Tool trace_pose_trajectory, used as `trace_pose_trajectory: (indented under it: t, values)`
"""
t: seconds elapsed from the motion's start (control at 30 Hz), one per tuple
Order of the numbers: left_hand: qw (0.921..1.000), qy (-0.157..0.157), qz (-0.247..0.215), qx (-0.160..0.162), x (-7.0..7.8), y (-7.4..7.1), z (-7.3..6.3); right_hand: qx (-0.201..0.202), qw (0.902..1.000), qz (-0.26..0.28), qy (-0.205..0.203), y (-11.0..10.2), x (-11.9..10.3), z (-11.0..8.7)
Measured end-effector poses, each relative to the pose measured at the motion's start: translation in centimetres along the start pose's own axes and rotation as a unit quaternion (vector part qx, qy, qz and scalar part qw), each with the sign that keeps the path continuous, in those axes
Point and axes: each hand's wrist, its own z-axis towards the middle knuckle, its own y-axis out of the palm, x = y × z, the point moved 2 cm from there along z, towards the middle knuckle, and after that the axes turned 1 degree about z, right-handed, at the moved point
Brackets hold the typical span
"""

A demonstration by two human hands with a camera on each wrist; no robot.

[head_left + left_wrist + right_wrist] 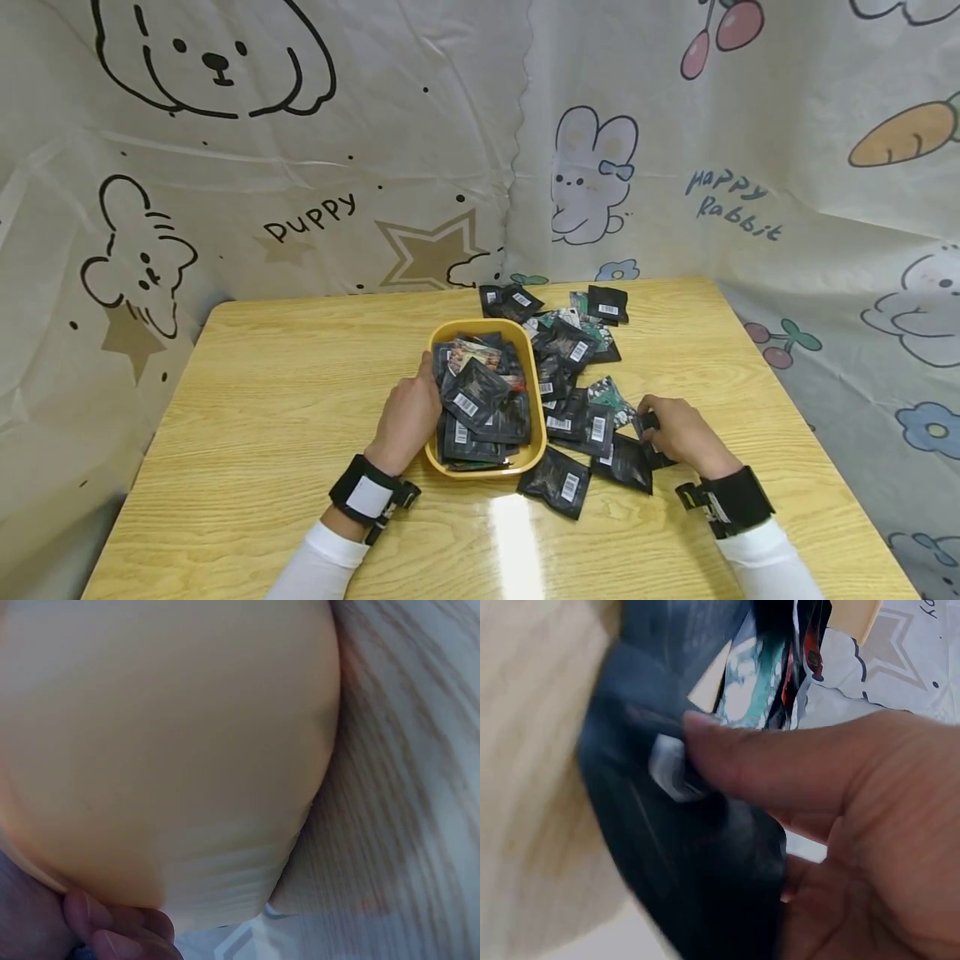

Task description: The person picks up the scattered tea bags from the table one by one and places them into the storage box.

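A: What is in my right hand?

B: Your right hand (682, 429) pinches a small, flat, black glossy packet (694, 862), the thumb beside a white label on its face. The wrist view blurs it, so you can't read any print there. It is at the right edge of the spread of packets, right of the basket.

A: And my left?

B: Your left hand (408, 417) grips the left side of a yellow, round-cornered plastic basket (480, 474), its fingertips curled at the rim.

A: How do the packets look?

B: Those in your basket lie heaped and overlapping, mostly black side up. On top you have a tilted, square black packet with a white barcode label (476, 393); just behind it shows a packet with an orange-brown printed front (474, 357).

A: What about the ones outside?

B: Right of your basket, black packets with white barcodes (555, 482) lie scattered at all angles, some stacked. Near your right hand lies a packet with a green-and-white printed front (609, 398), and more green print peeks out farther back.

A: What are they lying on?

B: Your pale yellow wood-grain table (285, 400); behind it hangs a white cloth with cartoon animals (450, 150).
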Motion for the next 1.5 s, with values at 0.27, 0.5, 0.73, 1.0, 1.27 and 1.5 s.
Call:
trace_pose_trajectory:
  t: [0.27,0.5,0.73,1.0,1.27,1.5]
  values:
    - [0.9999,0.005,0.011,0.008,-0.1,-0.2,0.1,0.078,0.9960,0.007,-0.044,-3.6,-2.1,0.7]
    - [1.0000,0.005,0.004,0.000,0.0,-0.1,0.0,0.187,0.9738,0.079,-0.102,-5.4,-6.2,3.7]
    - [1.0000,0.007,-0.001,-0.002,0.1,-0.3,-0.1,0.179,0.9581,0.138,-0.176,-4.4,-11.7,8.2]
    - [0.9997,0.020,-0.009,0.014,0.0,-0.5,-0.3,0.088,0.9480,0.180,-0.247,-2.3,-17.1,11.6]
    - [0.9997,0.021,0.007,0.004,0.2,-0.3,-0.4,-0.028,0.9792,0.111,-0.168,-1.2,-16.8,11.1]
    - [0.9998,0.018,0.003,-0.001,0.1,-0.3,-0.3,0.021,0.9843,0.090,-0.150,-2.7,-13.7,10.7]
